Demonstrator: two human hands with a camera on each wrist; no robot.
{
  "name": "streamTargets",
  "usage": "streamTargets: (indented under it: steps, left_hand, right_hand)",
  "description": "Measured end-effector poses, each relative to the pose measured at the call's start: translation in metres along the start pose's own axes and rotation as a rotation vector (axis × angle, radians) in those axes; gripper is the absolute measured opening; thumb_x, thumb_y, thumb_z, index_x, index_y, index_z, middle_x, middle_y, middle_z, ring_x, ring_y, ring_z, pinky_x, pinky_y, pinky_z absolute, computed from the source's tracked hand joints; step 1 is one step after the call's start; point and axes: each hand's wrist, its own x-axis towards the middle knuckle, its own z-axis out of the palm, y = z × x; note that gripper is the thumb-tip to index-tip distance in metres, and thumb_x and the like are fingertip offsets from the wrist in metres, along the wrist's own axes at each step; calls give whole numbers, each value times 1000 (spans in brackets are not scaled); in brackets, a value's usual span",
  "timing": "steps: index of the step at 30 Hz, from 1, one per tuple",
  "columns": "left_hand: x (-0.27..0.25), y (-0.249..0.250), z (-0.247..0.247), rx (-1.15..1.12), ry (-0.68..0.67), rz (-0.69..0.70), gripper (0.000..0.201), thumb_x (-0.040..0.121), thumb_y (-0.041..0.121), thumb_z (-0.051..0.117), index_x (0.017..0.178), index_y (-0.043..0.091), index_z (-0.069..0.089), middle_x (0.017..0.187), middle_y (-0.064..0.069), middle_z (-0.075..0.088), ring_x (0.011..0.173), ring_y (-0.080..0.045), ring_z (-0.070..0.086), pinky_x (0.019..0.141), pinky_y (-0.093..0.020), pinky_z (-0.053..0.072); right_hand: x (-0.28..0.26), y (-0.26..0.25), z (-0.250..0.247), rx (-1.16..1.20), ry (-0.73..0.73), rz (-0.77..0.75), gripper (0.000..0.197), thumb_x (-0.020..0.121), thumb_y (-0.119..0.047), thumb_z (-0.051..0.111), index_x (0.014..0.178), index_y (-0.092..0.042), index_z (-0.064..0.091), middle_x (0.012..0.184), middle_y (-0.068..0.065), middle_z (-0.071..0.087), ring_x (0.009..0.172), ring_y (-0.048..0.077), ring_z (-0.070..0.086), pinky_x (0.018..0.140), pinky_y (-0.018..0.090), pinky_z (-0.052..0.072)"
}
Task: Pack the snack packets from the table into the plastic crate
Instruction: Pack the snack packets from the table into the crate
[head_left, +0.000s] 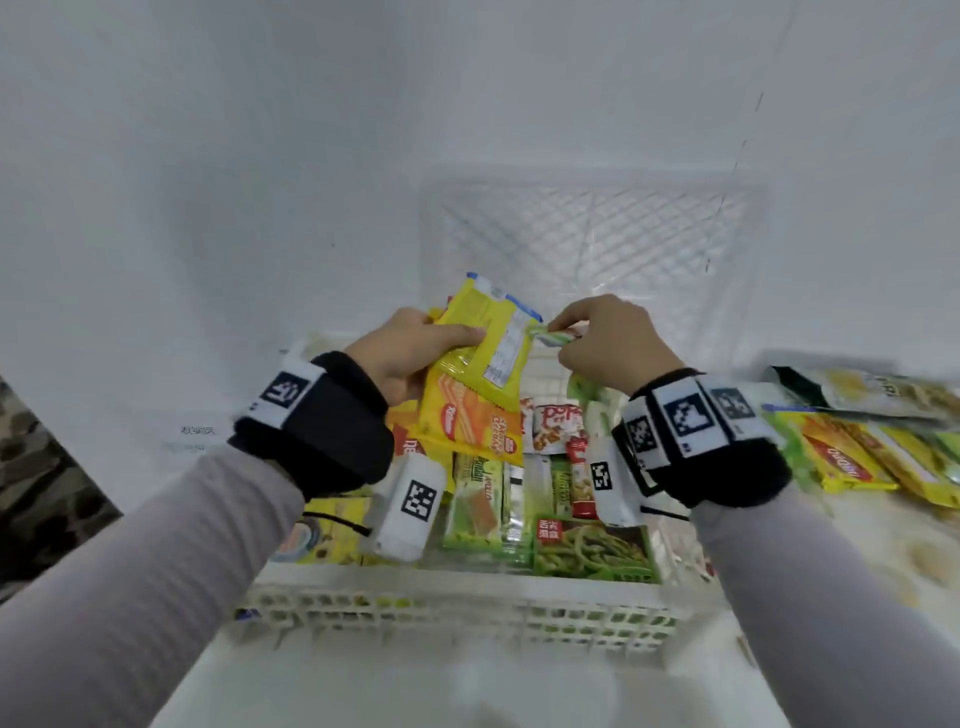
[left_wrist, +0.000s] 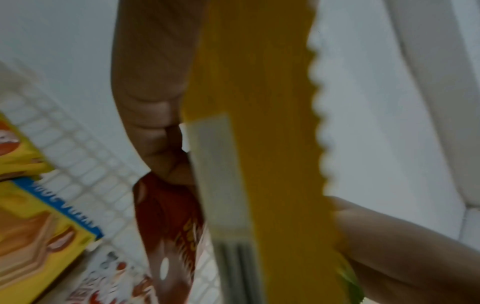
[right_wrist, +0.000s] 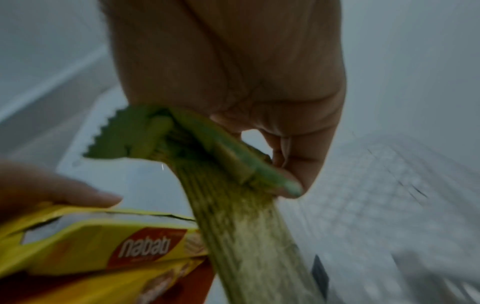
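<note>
Your left hand (head_left: 410, 353) had its fingers (left_wrist: 145, 86) clamped on a yellow packet (head_left: 488, 338), thumb across its face; your right hand (head_left: 610, 340) pinched a green packet (right_wrist: 233, 205) by its top seal. Both hung over the white crate (head_left: 457, 597), already holding packets. More packets (head_left: 872, 447) lay on the pale worktop (head_left: 909, 551). Wrist views were blurred.

My left hand (left_wrist: 155, 102) pinches yellow packet (left_wrist: 272, 123) (edge serrated); white crate (left_wrist: 85, 156) below, yellow wafer packets (left_wrist: 39, 236) inside.
</note>
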Motion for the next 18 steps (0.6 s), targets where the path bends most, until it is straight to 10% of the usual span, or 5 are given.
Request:
streamTargets:
  steps: [3,8,14,18]
  left_hand:
    - [20,-20,-2,161,-24,-46,44,88,15,64,127,4,47,93,-11,63,66,-18,63,64,-32,55]
    - [44,-40,-16,649,39,131,64,86,27,64,140,11,34,138,-13,43,122,-25,45,91,-29,39]
    - [52,-58,-24,691,83,189,37,88,21,61,123,15,54,129,-6,50,104,-16,48,79,-26,39]
    - [56,-64,-24,677,76,118,52,87,18,62,133,11,40,131,-13,44,97,-22,51,71,-28,43]
  right_hand:
    - [10,3,32,-65,-90,100,40,78,-10,63,117,-19,64,125,11,54,105,24,57,91,28,47]
    - [11,16,56,-78,-203,149,42,82,-29,67,121,-16,59,132,5,53,120,22,50,101,34,41]
    - [7,17,84,38,-106,122,29,86,-15,58,115,-15,64,122,4,59,102,17,56,76,15,38]
    - [14,11,98,46,-142,72,33,86,-16,57,118,-17,61,121,9,58,113,23,53,88,25,39]
